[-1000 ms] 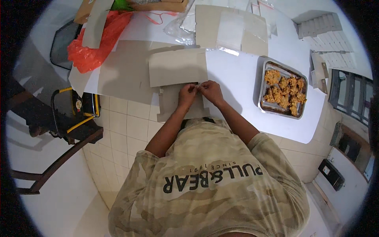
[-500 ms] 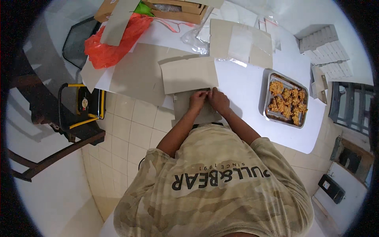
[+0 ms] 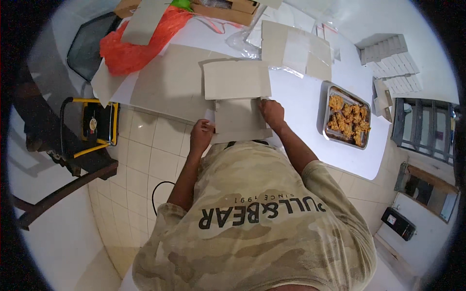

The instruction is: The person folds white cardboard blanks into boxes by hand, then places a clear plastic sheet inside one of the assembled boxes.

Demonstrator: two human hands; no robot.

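A grey cardboard box (image 3: 238,116), partly folded, lies in front of me at the table's near edge. Its lid panel (image 3: 237,80) stretches away from me, laid back on the far side. At the box's left side my left hand (image 3: 200,136) has its fingers closed at the edge, close to a pale side flap (image 3: 209,116). My right hand (image 3: 273,113) grips the far right corner, where the lid panel meets the side. The fingertips of both hands are partly hidden against the cardboard.
A metal tray (image 3: 326,128) of fried, golden-brown pieces (image 3: 347,121) stands to the right. Flat cardboard sheets (image 3: 160,82) and a red plastic bag (image 3: 141,46) lie left. Stacked small white boxes (image 3: 393,63) are at the far right. A yellow-and-black frame (image 3: 92,126) stands on the floor.
Both hands were together at the box's far inner edge. My left hand has moved left and nearer to me, to the box's left side; my right hand has shifted slightly to the far right corner.
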